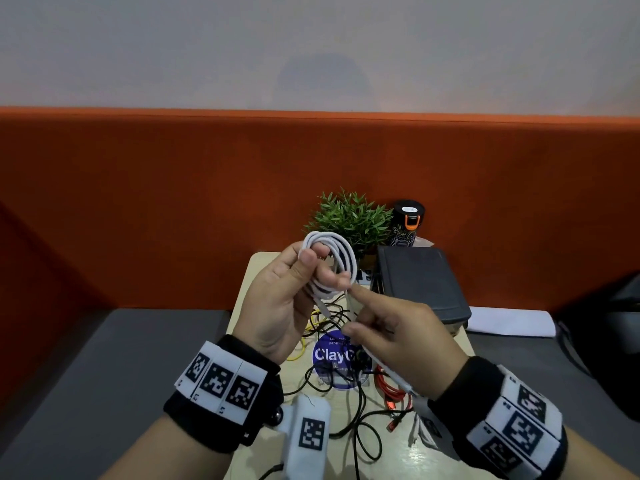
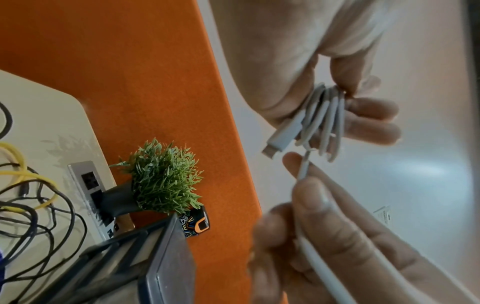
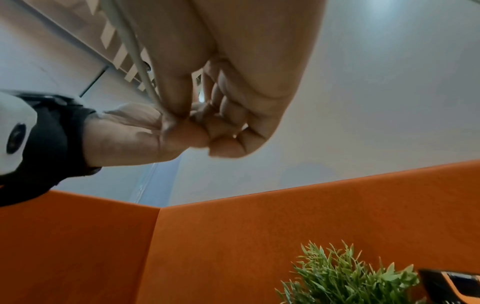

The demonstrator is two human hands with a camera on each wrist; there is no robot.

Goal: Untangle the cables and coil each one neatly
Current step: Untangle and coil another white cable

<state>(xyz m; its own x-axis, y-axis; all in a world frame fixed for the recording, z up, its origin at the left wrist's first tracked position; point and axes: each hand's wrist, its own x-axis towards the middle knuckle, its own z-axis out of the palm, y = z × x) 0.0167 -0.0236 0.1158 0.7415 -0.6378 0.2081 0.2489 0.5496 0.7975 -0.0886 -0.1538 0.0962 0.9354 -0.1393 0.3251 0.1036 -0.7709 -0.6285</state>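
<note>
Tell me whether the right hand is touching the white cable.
Touching. In the left wrist view the right hand pinches the white cable between thumb and forefinger, just below the coil held by the left hand.

We see the white cable (image 1: 331, 261) wound into approx. four or five loops, the coil held upright above the table in the left hand (image 1: 277, 306). One white plug sticks out at the coil's bottom (metal tip down, clearest in the left wrist view), and the free tail runs down from the coil through the right hand (image 1: 401, 336), pinched there. Below, on the cream tabletop, thin black cables (image 1: 349, 386) lie in a loose tangle w/ loops crossing each other. A yellow cable (image 1: 304, 341) sits partly under them at the left; a red-orange cable (image 1: 393, 393) lies bunched at the right.
</note>
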